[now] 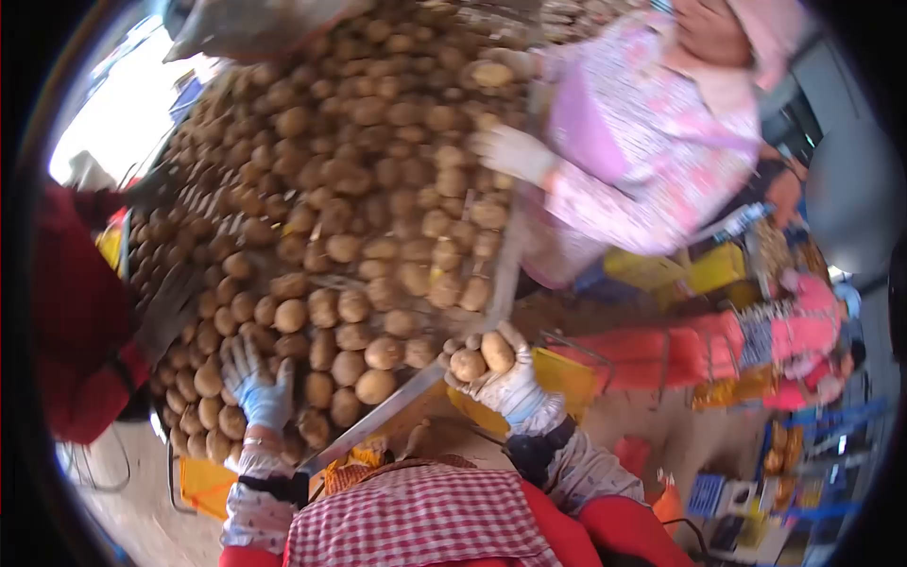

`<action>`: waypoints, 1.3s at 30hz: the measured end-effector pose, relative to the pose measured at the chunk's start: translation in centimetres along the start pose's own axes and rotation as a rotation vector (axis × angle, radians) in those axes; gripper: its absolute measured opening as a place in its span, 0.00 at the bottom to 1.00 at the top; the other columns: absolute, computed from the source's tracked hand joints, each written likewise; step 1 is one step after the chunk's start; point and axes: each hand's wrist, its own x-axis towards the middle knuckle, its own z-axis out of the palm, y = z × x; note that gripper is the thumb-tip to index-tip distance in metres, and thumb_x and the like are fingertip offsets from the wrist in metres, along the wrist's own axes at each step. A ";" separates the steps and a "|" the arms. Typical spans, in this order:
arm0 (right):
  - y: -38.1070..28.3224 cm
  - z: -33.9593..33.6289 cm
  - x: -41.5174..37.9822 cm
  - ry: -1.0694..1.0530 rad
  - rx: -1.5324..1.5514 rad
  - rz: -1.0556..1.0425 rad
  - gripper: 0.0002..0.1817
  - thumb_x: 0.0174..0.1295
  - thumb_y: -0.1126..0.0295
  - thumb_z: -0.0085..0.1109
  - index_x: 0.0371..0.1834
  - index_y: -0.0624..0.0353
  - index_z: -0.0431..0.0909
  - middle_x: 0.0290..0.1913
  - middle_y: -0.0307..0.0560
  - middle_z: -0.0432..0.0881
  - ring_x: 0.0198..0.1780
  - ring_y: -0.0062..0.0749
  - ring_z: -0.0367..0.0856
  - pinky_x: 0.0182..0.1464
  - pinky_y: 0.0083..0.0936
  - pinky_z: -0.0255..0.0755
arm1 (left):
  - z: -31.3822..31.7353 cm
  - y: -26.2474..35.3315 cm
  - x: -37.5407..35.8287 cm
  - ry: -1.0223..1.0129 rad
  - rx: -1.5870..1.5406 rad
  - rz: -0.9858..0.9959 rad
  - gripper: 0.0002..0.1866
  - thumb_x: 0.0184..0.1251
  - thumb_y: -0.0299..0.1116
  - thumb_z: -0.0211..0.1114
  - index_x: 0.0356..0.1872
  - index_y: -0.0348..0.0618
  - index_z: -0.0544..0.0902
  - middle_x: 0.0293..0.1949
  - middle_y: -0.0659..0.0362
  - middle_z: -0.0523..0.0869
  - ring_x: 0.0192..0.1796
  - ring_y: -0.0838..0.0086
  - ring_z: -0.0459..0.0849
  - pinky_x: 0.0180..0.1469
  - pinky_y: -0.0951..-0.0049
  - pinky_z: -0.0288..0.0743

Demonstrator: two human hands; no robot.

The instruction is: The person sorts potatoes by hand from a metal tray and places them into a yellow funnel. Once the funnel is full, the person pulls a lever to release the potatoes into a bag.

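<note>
Potatoes (350, 306) cover the big sorting table in front of me, packed close together. My left hand (257, 386), in a pale blue and white glove, lies on the potatoes near the table's near left part, fingers spread and nothing held. Beyond the metal table edge (395, 408), my right hand (498, 378) is turned palm up in a soiled glove. Its fingers curl around two potatoes (497, 351), which sit side by side in the palm. A yellow crate (565, 386) shows beneath that hand.
Across to the right, a co-worker in a floral top (652, 142) has a gloved hand (515, 154) over the potatoes. At left a person in a red sleeve (90, 331) reaches in with dark gloves. Another yellow crate (208, 485) stands below the table's left corner.
</note>
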 end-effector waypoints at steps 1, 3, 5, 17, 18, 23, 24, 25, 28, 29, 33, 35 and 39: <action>-0.3 -1.4 -1.3 0.042 0.010 0.024 0.28 0.63 0.43 0.59 0.38 0.62 0.81 0.53 0.62 0.81 0.62 0.63 0.76 0.58 0.61 0.73 | -0.2 -0.1 0.0 -0.020 0.024 0.000 0.46 0.63 0.54 0.64 0.78 0.43 0.56 0.79 0.50 0.55 0.81 0.51 0.45 0.78 0.48 0.37; -0.2 -4.4 -4.5 0.045 -0.018 0.036 0.30 0.66 0.40 0.54 0.40 0.62 0.81 0.56 0.62 0.80 0.57 0.60 0.79 0.57 0.57 0.75 | 0.9 -0.7 0.1 0.012 0.085 0.014 0.46 0.65 0.54 0.63 0.78 0.44 0.55 0.78 0.50 0.56 0.80 0.51 0.48 0.78 0.48 0.39; 0.6 -6.5 -7.6 0.157 -0.004 0.040 0.30 0.66 0.40 0.52 0.42 0.60 0.79 0.53 0.61 0.80 0.58 0.63 0.77 0.57 0.56 0.73 | 1.9 -1.6 0.1 0.103 0.095 0.076 0.45 0.65 0.54 0.62 0.78 0.46 0.55 0.78 0.50 0.56 0.80 0.51 0.49 0.78 0.48 0.41; -18.4 -10.8 -26.0 0.879 -0.198 -1.269 0.24 0.72 0.47 0.48 0.62 0.49 0.65 0.54 0.48 0.74 0.55 0.42 0.75 0.57 0.43 0.72 | 1.0 -1.3 -0.3 0.112 0.085 0.143 0.43 0.67 0.54 0.60 0.78 0.45 0.56 0.77 0.48 0.58 0.79 0.50 0.52 0.78 0.49 0.43; -19.1 -14.2 -25.8 0.832 -0.318 -1.199 0.32 0.73 0.47 0.46 0.75 0.50 0.58 0.67 0.54 0.69 0.66 0.47 0.71 0.67 0.46 0.69 | 0.6 -1.1 -0.9 -0.001 0.018 0.155 0.43 0.67 0.53 0.60 0.78 0.44 0.56 0.77 0.47 0.57 0.79 0.49 0.52 0.78 0.49 0.43; -7.0 -7.0 -12.6 0.840 -1.253 -0.892 0.27 0.73 0.61 0.52 0.71 0.61 0.66 0.65 0.54 0.74 0.65 0.40 0.73 0.66 0.33 0.66 | -5.4 0.6 -6.1 -0.407 -0.084 0.137 0.50 0.64 0.57 0.62 0.78 0.39 0.51 0.79 0.43 0.50 0.81 0.47 0.44 0.79 0.46 0.36; -5.5 -9.0 -9.9 0.591 -1.488 -1.032 0.24 0.71 0.69 0.52 0.69 0.65 0.68 0.64 0.54 0.76 0.63 0.39 0.74 0.66 0.34 0.67 | -5.0 -0.6 -7.2 -0.335 -0.060 0.067 0.51 0.61 0.58 0.63 0.78 0.39 0.52 0.79 0.43 0.50 0.80 0.47 0.45 0.78 0.45 0.36; -3.1 -6.2 -7.9 0.523 -1.815 -0.972 0.22 0.71 0.71 0.52 0.67 0.63 0.70 0.61 0.55 0.76 0.61 0.43 0.76 0.67 0.34 0.67 | -4.3 -1.6 -8.1 -0.268 -0.042 0.019 0.52 0.59 0.58 0.65 0.78 0.39 0.52 0.78 0.42 0.51 0.80 0.46 0.46 0.78 0.44 0.36; 1.3 -1.4 -2.6 0.049 -2.107 -1.144 0.20 0.68 0.72 0.56 0.62 0.63 0.75 0.50 0.54 0.81 0.52 0.40 0.81 0.58 0.35 0.73 | -4.3 -3.0 -5.9 -0.141 -0.146 -0.064 0.47 0.59 0.56 0.64 0.76 0.41 0.59 0.76 0.43 0.56 0.78 0.45 0.50 0.78 0.44 0.38; 2.5 0.8 -0.7 -0.053 -2.124 -1.221 0.20 0.66 0.70 0.58 0.61 0.63 0.76 0.44 0.54 0.83 0.48 0.40 0.83 0.55 0.36 0.75 | -4.5 -2.9 -5.0 -0.097 -0.149 -0.060 0.46 0.59 0.55 0.64 0.75 0.43 0.59 0.76 0.43 0.57 0.79 0.46 0.50 0.78 0.45 0.38; 8.1 5.3 5.5 -0.177 -2.238 -0.745 0.19 0.62 0.64 0.64 0.56 0.53 0.81 0.30 0.49 0.84 0.36 0.42 0.83 0.43 0.39 0.75 | -3.9 -4.6 -3.3 -0.160 -0.128 -0.056 0.45 0.59 0.54 0.64 0.75 0.45 0.61 0.76 0.44 0.58 0.79 0.51 0.51 0.79 0.48 0.40; 10.0 3.4 7.6 -0.503 -2.532 -0.801 0.21 0.59 0.57 0.67 0.55 0.50 0.82 0.32 0.47 0.84 0.37 0.43 0.83 0.47 0.39 0.76 | -3.6 -5.8 -4.2 -0.043 -0.032 0.074 0.42 0.62 0.55 0.61 0.74 0.44 0.62 0.74 0.45 0.61 0.77 0.46 0.54 0.78 0.50 0.45; 9.1 5.4 6.3 -0.150 -2.380 -0.379 0.19 0.60 0.57 0.66 0.52 0.51 0.84 0.32 0.48 0.85 0.37 0.44 0.84 0.43 0.37 0.78 | -6.9 -5.5 -10.2 -0.131 -0.195 -0.028 0.45 0.58 0.55 0.65 0.74 0.44 0.62 0.74 0.41 0.60 0.78 0.44 0.53 0.77 0.44 0.44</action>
